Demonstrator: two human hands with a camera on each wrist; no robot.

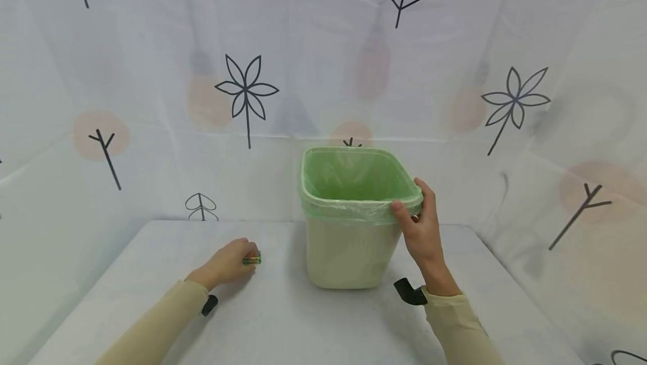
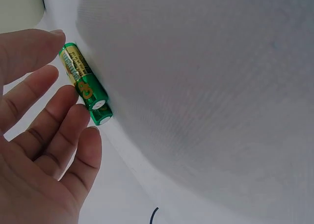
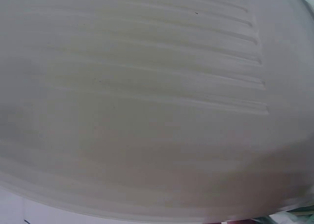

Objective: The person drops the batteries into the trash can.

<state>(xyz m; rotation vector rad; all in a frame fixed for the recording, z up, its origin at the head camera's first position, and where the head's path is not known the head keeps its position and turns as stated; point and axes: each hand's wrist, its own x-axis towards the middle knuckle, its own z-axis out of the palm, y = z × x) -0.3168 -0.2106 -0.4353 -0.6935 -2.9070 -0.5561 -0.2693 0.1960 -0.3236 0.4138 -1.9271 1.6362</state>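
Two green-and-gold AA batteries [image 2: 84, 79] lie side by side at the fingertips of my left hand [image 1: 229, 261], low over the white table. In the left wrist view the thumb is at their far end and the curled fingers are along their side. Right of them stands a pale green trash bin [image 1: 349, 252] with a translucent green bag [image 1: 354, 213] folded over its rim. My right hand [image 1: 423, 233] grips the bin's right front corner, thumb on the front of the rim and fingers around the side. The right wrist view is filled by the bin's ridged wall [image 3: 147, 121].
The white table [image 1: 273, 325] runs back to a white curtain [image 1: 323, 28] printed with dark plant drawings and pale orange spots. A black wrist strap piece [image 1: 410, 292] sticks out by the right sleeve. Small red and green bits [image 3: 265, 219] show at the right wrist view's bottom edge.
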